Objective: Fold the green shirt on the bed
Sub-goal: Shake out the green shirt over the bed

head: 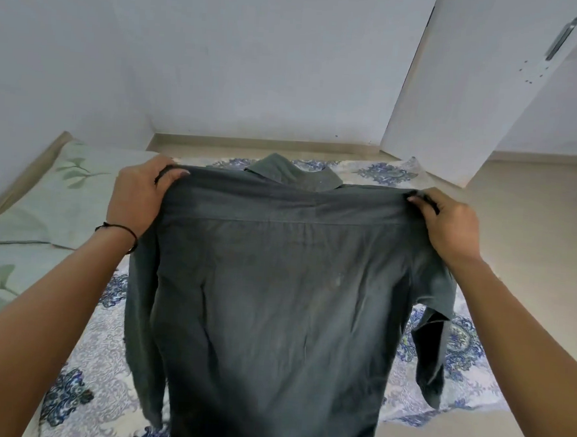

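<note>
Holding up a dark green long-sleeved woven shirt (275, 302), back panel toward the camera, over the bed with the blue-and-white paisley sheet (85, 374). Pinched at one shoulder tip by the left hand (136, 199), fingers curled round the top seam. Same at the other shoulder with the right hand (449, 224), fingertips clamped on the seam. Stretched fairly taut between the two grips. Collar (293, 173) flopped away toward the far edge of the bed. Hanging free at the sides: left sleeve (139, 310) straight down, right sleeve (431, 345) bent and dangling near the bed's right edge. Hem cut off by the frame bottom, so cannot tell whether it touches the sheet. Not yet folded; looks like the shake-out or lay-down step.

Also there: pale green leaf-print pillow (45, 196) along the bed's left edge, thin black thread band (120, 231) on the left wrist, white cupboard door (457, 93) past the far right corner, beige floor (531, 250).

Risks, as judged:
- Laying down with sleeves caught underneath, giving bunching and a lumpy fold.
- Losing one shoulder early, with only fingertip pinches holding, giving a skewed lay.
- Landing too close to the right edge, letting the right sleeve slide onto the floor.
- Trapping the collar under the back panel, creasing it.
</note>
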